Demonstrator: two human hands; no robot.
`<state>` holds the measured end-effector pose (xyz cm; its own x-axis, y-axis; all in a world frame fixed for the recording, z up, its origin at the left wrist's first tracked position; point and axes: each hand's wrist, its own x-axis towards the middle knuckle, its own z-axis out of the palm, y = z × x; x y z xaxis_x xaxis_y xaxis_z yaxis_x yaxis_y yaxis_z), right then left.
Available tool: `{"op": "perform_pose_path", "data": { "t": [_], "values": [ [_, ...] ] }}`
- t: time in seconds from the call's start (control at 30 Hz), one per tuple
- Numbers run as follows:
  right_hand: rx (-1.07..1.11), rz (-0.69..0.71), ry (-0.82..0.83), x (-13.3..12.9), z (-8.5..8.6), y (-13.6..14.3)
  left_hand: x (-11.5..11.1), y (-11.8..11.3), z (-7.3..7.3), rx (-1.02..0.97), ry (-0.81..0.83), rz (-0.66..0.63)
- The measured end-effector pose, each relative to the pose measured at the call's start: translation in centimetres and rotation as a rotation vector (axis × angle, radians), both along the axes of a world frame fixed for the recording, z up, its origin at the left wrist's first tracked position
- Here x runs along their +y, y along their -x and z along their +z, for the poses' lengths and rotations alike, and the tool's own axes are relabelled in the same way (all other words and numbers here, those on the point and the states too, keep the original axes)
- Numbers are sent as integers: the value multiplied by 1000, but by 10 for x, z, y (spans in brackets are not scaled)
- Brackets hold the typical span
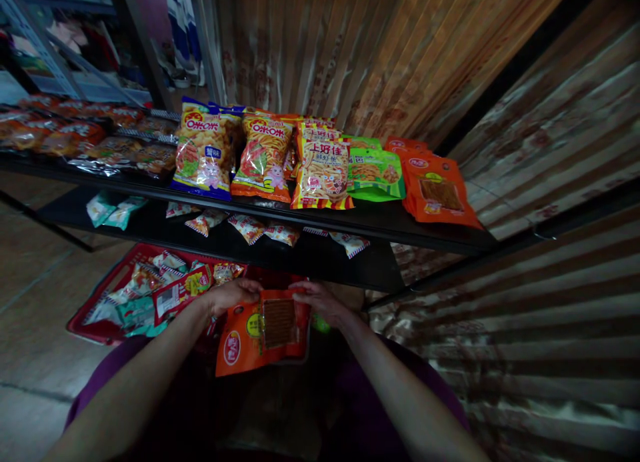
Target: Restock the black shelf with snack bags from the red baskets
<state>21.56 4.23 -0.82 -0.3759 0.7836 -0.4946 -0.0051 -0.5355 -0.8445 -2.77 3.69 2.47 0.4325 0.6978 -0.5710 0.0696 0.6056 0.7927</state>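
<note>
Both my hands hold an orange snack packet point(240, 332) with a clear window showing brown sticks. It lies sideways in front of my knees. My left hand point(233, 295) grips its upper edge near the middle, and my right hand point(320, 301) pinches the right end. Just behind and to the left, a red basket point(83, 322) holds several snack bags, among them a red packet point(183, 292) and a teal packet point(139, 313). Similar orange packets point(435, 192) stand at the right end of the upper shelf.
On the black upper shelf point(370, 225) stand blue-and-yellow crisp bags point(205, 152), orange snack bags point(263, 155), prawn snack bags point(324, 172) and green packets point(377, 172). Several small bags point(247, 227) lie on the lower shelf point(325, 259). A pleated curtain point(565, 322) hangs behind and to the right.
</note>
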Motion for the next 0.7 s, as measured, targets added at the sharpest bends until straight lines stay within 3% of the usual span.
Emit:
{"op": "perform_pose_path", "data": {
  "t": [0.2,0.4,0.57,0.7],
  "values": [
    [105,-89,76,0,8,-9,9,16,1,-4,-15,32],
    [235,-248,154,-4,-4,-16,17,29,10,-182,1,270],
    [376,-419,213,-11,-16,-14,12,34,10,-275,92,339],
    [409,-442,180,-13,-23,-11,-1,35,7,-332,113,304]
  ]
}}
